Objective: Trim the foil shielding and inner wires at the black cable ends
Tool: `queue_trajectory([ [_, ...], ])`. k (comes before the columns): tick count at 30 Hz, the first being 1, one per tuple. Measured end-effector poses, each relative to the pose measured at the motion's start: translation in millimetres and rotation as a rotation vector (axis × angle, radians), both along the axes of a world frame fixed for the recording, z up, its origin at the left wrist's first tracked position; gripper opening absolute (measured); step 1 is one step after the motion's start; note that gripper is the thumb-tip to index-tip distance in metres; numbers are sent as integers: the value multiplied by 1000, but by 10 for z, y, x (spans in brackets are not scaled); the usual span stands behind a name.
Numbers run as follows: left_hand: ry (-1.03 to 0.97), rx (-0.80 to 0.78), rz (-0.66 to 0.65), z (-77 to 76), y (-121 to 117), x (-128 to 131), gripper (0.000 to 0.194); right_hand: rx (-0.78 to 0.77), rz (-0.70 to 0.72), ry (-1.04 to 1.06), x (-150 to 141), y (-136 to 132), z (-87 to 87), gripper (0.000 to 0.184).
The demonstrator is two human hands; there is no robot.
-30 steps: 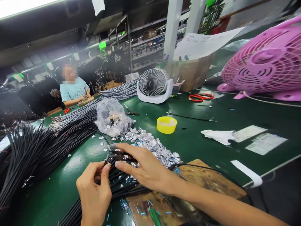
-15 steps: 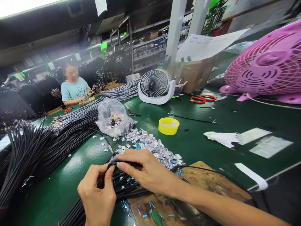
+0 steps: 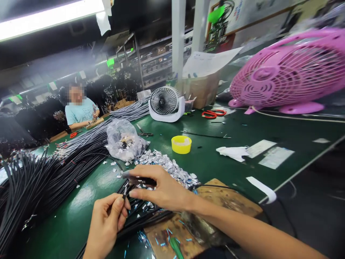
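Note:
My left hand (image 3: 109,216) pinches the end of a black cable (image 3: 124,196) between thumb and fingers, and a short silvery-grey tip stands up from it. Just right of that tip is my right hand (image 3: 161,187), its thumb and index finger apart. A grey covering shows on the index fingertip. A dark thing (image 3: 144,181) lies in that hand below the index finger; its kind cannot be made out. Beneath both hands runs a bundle of black cables (image 3: 151,221). Behind them spreads a heap of silver foil scraps (image 3: 172,167).
A wooden board (image 3: 226,201) with blue scraps and a green-handled tool (image 3: 176,248) lies front right. Beyond are a clear plastic bag (image 3: 125,138), a yellow tape ring (image 3: 181,144), a white fan (image 3: 165,104), red-handled scissors (image 3: 214,114), a pink fan (image 3: 283,72) and a seated person (image 3: 81,108).
My right thumb and index finger have parted and come away from the cable end, baring its silvery tip. My left hand still holds the cable. The view has turned slightly right.

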State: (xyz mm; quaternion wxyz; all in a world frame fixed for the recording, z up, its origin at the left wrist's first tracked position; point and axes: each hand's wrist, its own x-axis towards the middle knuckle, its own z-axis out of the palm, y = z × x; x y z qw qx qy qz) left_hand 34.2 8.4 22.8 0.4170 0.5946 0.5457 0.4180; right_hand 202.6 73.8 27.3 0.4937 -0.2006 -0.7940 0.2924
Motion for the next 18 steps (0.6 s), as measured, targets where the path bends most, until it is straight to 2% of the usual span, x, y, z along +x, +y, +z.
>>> queue_trajectory([
  [4, -56, -63, -78, -4, -11, -12, 53, 63, 134, 29, -22, 24, -67, 31],
  [11, -95, -97, -84, -71, 34, 12, 51, 183, 62, 89, -50, 29, -146, 22],
  [14, -95, -66, -31, -116, 62, 46, 43, 112, 25, 83, -78, -8, -112, 21],
  [18, -99, -19, 48, -154, 71, 77, 32, -116, 35, 77, -131, 0, -87, 25],
])
